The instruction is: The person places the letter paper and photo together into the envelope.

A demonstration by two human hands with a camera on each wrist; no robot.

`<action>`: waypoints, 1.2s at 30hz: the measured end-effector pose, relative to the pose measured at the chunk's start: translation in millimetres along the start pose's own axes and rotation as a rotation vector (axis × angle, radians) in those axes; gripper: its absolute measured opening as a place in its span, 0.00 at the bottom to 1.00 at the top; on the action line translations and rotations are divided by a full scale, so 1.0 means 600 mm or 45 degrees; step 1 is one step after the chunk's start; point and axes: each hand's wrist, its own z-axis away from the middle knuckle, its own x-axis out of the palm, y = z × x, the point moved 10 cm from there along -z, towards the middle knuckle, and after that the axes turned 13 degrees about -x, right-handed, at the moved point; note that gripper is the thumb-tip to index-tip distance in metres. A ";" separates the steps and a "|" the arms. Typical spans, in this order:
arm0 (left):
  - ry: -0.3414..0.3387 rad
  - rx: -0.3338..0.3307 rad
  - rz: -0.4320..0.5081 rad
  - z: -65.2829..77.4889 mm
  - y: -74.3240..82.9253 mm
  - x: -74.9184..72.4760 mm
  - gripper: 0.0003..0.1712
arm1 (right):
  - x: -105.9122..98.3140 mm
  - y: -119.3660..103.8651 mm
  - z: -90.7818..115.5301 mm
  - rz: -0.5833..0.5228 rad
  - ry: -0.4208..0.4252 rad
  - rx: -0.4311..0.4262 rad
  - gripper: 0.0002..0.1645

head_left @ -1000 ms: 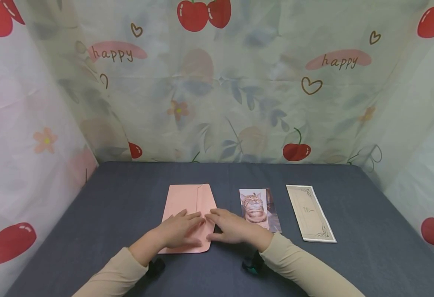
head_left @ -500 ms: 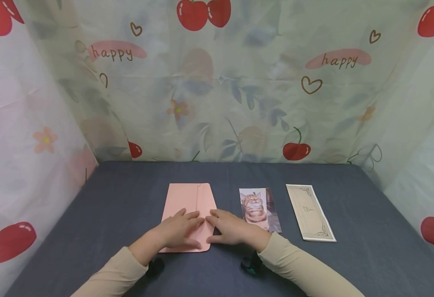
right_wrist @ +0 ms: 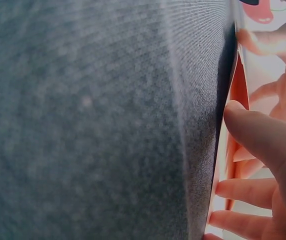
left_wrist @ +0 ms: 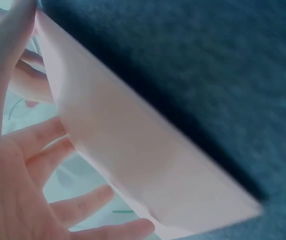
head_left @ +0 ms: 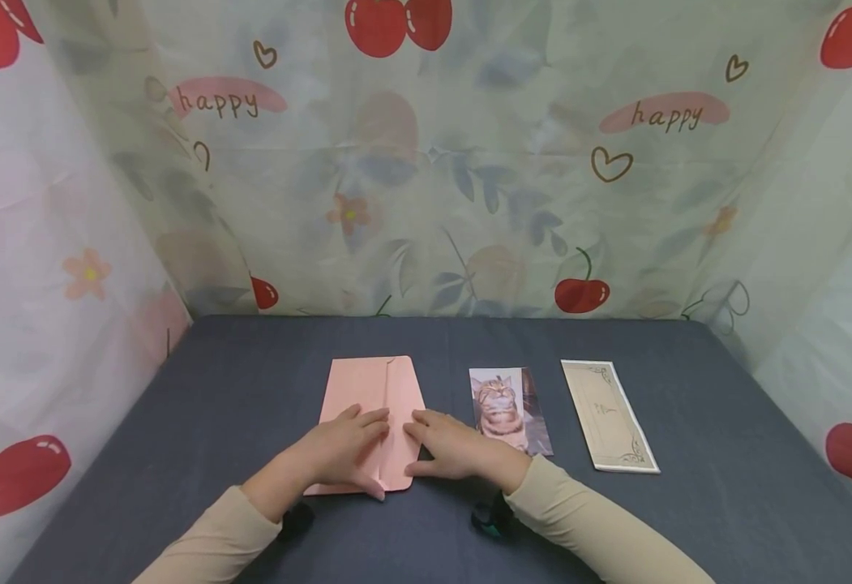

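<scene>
A pink envelope (head_left: 360,377) lies on the dark cloth, its long flap (head_left: 402,385) along the right side. My left hand (head_left: 334,446) rests on the envelope's body with fingers spread, fingertips near the flap's edge and thumb at the near border. From the right, my right hand (head_left: 451,446) touches the flap with extended fingers, its thumb near the lower right corner. The left wrist view shows the envelope (left_wrist: 123,140) edge-on beside my straight fingers (left_wrist: 85,205). In the right wrist view, a gap shows at the envelope's edge by my thumb (right_wrist: 253,122).
A cat photo (head_left: 498,401) lies right of the envelope, partly behind my right wrist. Farther right is a beige card (head_left: 608,418) with ornate corners. Printed curtains (head_left: 433,162) enclose the dark table (head_left: 250,381) at the back and sides.
My left hand has slid a little left, baring more of the flap's edge, and its thumb now reaches the envelope's near border. My right hand stays almost in place.
</scene>
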 end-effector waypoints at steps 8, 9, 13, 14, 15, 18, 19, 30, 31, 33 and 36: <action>0.044 0.091 -0.035 0.009 0.000 -0.005 0.55 | 0.002 0.002 0.000 -0.018 -0.011 0.010 0.39; 0.051 0.102 -0.036 0.010 -0.001 -0.005 0.55 | 0.003 0.002 0.000 -0.021 -0.014 0.013 0.39; 0.061 0.128 -0.030 0.010 -0.004 -0.004 0.54 | 0.003 0.001 0.000 -0.028 -0.018 0.015 0.39; 0.058 0.130 -0.024 0.010 -0.004 -0.004 0.55 | 0.002 0.001 0.001 -0.031 -0.018 0.015 0.39; 0.054 0.129 -0.020 0.009 -0.005 -0.004 0.55 | 0.002 0.000 0.001 -0.034 -0.017 0.013 0.39; 0.055 0.129 -0.009 0.007 -0.006 -0.006 0.56 | 0.001 0.000 0.002 -0.043 -0.018 0.012 0.39; 0.060 0.134 -0.006 0.007 -0.006 -0.007 0.57 | 0.001 0.000 0.002 -0.048 -0.018 0.011 0.39; 0.052 0.138 0.066 0.008 -0.010 -0.011 0.57 | 0.003 0.008 0.003 -0.097 -0.015 0.021 0.39; 0.048 0.137 0.071 0.007 -0.011 -0.011 0.57 | 0.003 0.008 0.003 -0.099 -0.015 0.022 0.39; 0.041 0.136 0.077 0.008 -0.010 -0.011 0.57 | 0.002 0.008 0.004 -0.110 -0.017 0.027 0.39; 0.039 0.143 0.081 0.008 -0.009 -0.011 0.57 | 0.001 0.008 0.005 -0.114 -0.017 0.027 0.39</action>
